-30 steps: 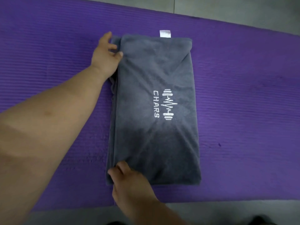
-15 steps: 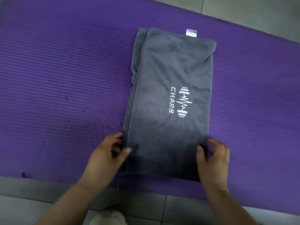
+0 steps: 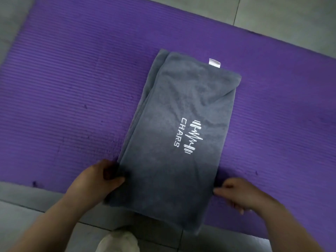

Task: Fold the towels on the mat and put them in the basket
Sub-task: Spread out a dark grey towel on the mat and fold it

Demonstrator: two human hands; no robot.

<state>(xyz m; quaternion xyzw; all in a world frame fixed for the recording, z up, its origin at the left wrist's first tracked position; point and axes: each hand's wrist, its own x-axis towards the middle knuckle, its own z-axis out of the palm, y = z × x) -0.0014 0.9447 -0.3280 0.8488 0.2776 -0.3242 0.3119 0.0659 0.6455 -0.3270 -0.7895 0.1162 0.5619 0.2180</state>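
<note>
A grey towel [image 3: 174, 110] with a white CHARS logo lies folded into a long strip on the purple mat [image 3: 72, 91]. A white tag sticks out at its far edge. Its near end is lifted and hangs over the mat's front edge. My left hand [image 3: 96, 180] grips the near left edge, thumb on top and fingers under the cloth. My right hand [image 3: 236, 193] pinches the near right edge with curled fingers. No basket is in view.
Grey floor tiles [image 3: 45, 206] border the mat in front and behind. A pale shoe tip [image 3: 118, 241] shows at the bottom edge, just below the towel's near end.
Both hands have left the towel's left side and taken its near end, one at each corner. That end has risen and come toward me, past the mat's edge.
</note>
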